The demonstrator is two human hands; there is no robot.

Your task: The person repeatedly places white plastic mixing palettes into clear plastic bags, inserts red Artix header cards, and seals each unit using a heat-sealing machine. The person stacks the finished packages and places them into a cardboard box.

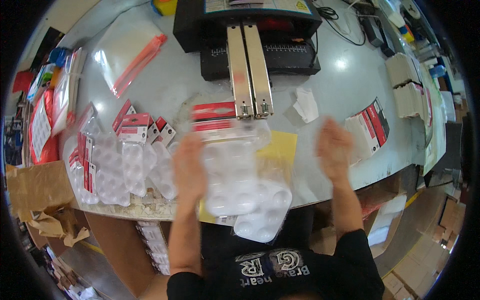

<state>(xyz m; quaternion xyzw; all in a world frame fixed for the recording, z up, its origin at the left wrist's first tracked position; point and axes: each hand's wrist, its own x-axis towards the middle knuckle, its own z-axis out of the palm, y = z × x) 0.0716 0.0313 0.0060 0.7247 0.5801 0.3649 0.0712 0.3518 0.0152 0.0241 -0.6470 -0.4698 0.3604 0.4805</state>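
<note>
A white plastic tray with round wells, like a paint palette, lies in front of me in a clear bag under a red-and-white header card. The card is smeared by motion and reaches the metal arms of a black machine. My left hand is against the tray's left edge, too blurred to show its grip. To the right, apart from the tray, my right hand is blurred too, close to a stack of red, black and white cards. Another bagged palette overhangs the table's front edge.
Several bagged palettes lie at the left. Clear bags with a red strip are behind them. A crumpled white paper and a yellow sheet are near the machine. Paper stacks line the right side; cables run behind.
</note>
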